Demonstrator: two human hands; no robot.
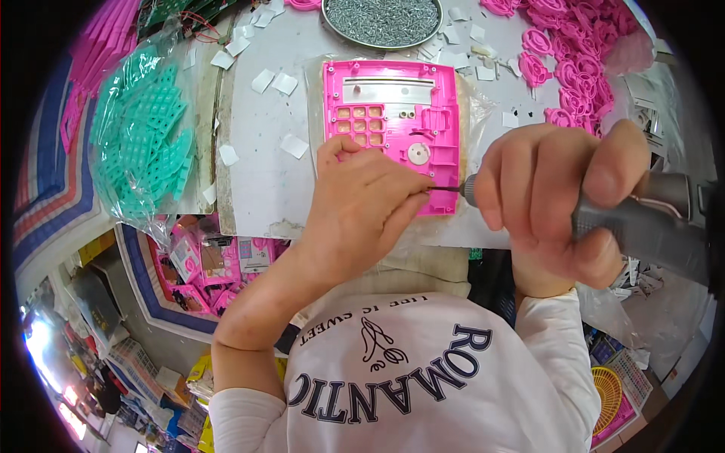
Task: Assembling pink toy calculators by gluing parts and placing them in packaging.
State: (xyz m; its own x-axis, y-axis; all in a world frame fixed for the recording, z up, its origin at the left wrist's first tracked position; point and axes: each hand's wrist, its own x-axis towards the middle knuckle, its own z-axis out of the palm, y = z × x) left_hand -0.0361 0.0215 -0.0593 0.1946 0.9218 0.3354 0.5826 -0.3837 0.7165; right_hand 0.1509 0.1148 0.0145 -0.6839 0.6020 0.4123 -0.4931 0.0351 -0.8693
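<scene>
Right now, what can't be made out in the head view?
- Screwdriver bit tip: hidden by left hand fingers; any screw unseen.
- Electric screwdriver: rear cut off at right rim, middle wrapped by right hand.
- Pink panel: lower left corner covered by left hand.
- Metal bowl: cut by top edge, contents too small.

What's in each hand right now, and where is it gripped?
Right hand wraps the grey electric screwdriver around its body. Left hand pinches at the bit's tip, over the pink panel.

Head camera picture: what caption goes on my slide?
Right hand holds a grey electric screwdriver to a pink plastic panel; left hand steadies its tip.
</scene>
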